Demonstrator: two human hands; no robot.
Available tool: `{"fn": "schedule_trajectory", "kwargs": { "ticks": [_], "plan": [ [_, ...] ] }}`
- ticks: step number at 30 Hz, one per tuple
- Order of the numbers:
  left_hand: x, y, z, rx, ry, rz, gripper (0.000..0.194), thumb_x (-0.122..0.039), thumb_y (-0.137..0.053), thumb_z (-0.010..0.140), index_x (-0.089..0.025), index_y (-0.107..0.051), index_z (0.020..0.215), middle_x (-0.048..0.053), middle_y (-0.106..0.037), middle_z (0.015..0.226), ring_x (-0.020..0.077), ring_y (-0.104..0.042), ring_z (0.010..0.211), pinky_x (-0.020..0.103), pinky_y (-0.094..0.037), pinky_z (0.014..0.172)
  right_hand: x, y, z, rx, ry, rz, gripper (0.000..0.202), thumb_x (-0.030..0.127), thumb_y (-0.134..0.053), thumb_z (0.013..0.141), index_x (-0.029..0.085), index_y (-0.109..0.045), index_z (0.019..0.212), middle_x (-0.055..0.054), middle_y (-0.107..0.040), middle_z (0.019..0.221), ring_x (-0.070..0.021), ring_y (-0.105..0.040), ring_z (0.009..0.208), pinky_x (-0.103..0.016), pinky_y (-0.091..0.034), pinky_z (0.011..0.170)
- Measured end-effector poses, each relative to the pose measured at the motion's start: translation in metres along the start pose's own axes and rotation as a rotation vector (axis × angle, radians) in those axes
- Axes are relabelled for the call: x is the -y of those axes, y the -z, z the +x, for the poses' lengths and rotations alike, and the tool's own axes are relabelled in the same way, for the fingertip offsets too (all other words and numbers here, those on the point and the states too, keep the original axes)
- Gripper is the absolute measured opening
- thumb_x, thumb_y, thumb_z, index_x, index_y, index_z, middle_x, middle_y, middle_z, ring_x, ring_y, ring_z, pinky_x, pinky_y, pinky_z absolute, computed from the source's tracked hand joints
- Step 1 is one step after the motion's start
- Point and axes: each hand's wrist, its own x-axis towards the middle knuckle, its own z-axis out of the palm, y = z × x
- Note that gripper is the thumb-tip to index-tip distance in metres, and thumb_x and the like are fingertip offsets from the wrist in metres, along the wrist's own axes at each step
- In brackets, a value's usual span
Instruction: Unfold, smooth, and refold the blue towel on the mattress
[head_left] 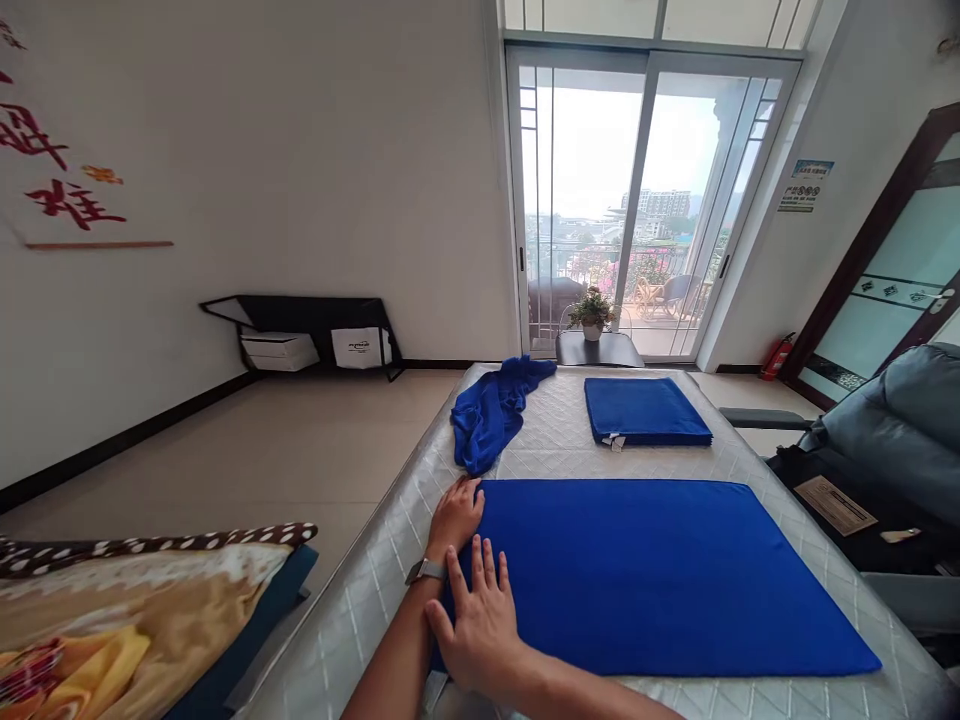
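Observation:
A blue cloth (660, 580), folded into a smooth flat rectangle, lies on the quilted silver-grey mattress (375, 560). My left hand (456, 515), with a watch on its wrist, is at the cloth's far left corner; its fingers are bent together on the edge, and their tips are partly hidden. Nearer to me, my right hand (482, 620) rests palm down on the cloth's left side, fingers stretched out and apart. Beyond the left hand lies a crumpled blue cloth (487, 415). A neat folded blue stack (645, 408) with a white tag sits farther right.
A patterned blanket (165, 600) lies at lower left. A grey armchair (915, 440) stands close on the right, holding a dark bag and brown card. Past the mattress are a chair with a potted plant (592, 315) and glass sliding doors. A black shelf (315, 335) stands along the wall.

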Motion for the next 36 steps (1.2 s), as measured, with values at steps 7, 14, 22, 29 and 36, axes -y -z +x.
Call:
{"fn": "schedule_trajectory", "kwargs": {
  "ticks": [7,14,22,29,36],
  "plan": [
    [-0.003,0.004,-0.001,0.004,-0.002,-0.002,0.039,-0.028,-0.037,0.098,-0.014,-0.06,0.127,0.015,-0.066,0.131,0.0261,-0.054,0.13,0.041,-0.038,0.111,-0.018,0.01,-0.006,-0.034,-0.077,-0.009,0.068,0.063,-0.026,0.1,0.029,-0.015,0.158,-0.004,-0.007,0.165,-0.028,-0.007,0.151,-0.056,-0.015,0.122],
    [-0.007,0.01,-0.002,0.018,-0.011,0.019,0.039,-0.028,-0.036,0.098,-0.015,-0.061,0.125,0.014,-0.066,0.129,0.0262,-0.055,0.128,0.041,-0.039,0.111,-0.049,0.01,-0.016,-0.084,-0.183,-0.08,0.078,0.064,-0.025,0.098,0.014,-0.014,0.158,-0.008,-0.008,0.164,-0.0273,-0.007,0.151,-0.05,-0.018,0.123],
    [-0.009,0.013,-0.002,0.025,0.009,-0.012,0.039,-0.029,-0.037,0.097,-0.017,-0.061,0.125,0.012,-0.067,0.129,0.0249,-0.056,0.126,0.04,-0.039,0.111,-0.07,0.036,-0.035,-0.127,-0.297,-0.116,0.08,0.066,-0.023,0.098,0.014,-0.014,0.158,-0.01,-0.009,0.164,-0.028,-0.006,0.152,-0.053,-0.016,0.122],
    [-0.009,0.012,-0.002,0.029,0.003,-0.003,0.04,-0.03,-0.037,0.097,-0.015,-0.061,0.125,0.013,-0.066,0.129,0.0251,-0.057,0.125,0.039,-0.04,0.109,-0.088,0.062,-0.055,-0.111,-0.363,-0.159,0.083,0.069,-0.019,0.097,0.013,-0.014,0.158,-0.009,-0.005,0.165,-0.0263,-0.003,0.152,-0.049,-0.013,0.123],
    [-0.009,0.013,-0.003,0.038,0.009,0.002,0.042,-0.032,-0.035,0.097,-0.016,-0.06,0.127,0.012,-0.066,0.131,0.0249,-0.057,0.125,0.039,-0.041,0.109,-0.114,0.081,-0.071,-0.131,-0.395,-0.179,0.08,0.07,-0.02,0.096,0.02,-0.013,0.158,-0.004,-0.004,0.165,-0.0251,-0.004,0.152,-0.049,-0.015,0.123]
  ]
}}
